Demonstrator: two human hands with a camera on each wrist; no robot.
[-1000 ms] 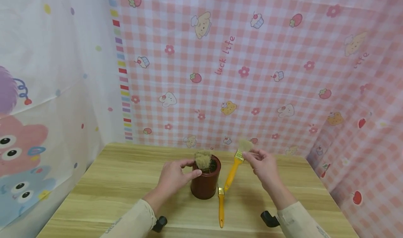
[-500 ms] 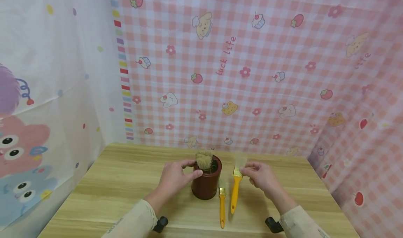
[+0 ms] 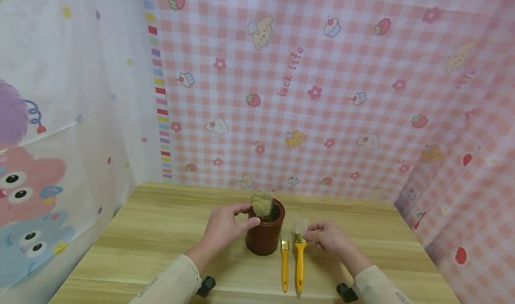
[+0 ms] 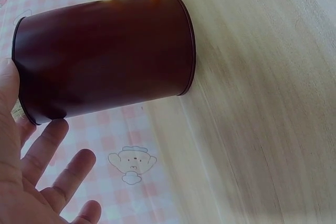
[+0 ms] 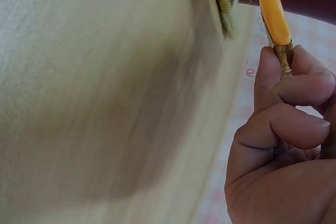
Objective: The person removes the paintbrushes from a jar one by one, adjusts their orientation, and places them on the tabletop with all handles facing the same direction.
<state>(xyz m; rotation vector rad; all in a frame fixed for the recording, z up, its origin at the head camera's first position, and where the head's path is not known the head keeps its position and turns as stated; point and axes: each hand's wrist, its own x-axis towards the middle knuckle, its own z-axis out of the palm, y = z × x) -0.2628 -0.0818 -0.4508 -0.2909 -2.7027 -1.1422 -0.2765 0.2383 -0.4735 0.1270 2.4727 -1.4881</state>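
The left hand [image 3: 223, 225] steadies the dark red pot [image 3: 264, 228], thumb and fingers lightly curved against its side, a clump of bristly brush heads [image 3: 261, 204] standing up out of it. Just right of the pot, the right hand [image 3: 327, 239] pinches the larger orange-handled paintbrush [image 3: 299, 259] at its metal ferrule, the handle lying on the wooden table [image 3: 141, 232] — a smaller orange brush [image 3: 284, 263] lies between it and the pot. The risk, as I judge it: the pinch is near the bristles, so the long handle could swing and knock the smaller brush or the pot. The backdrop reads "luck life" [image 3: 290, 71].
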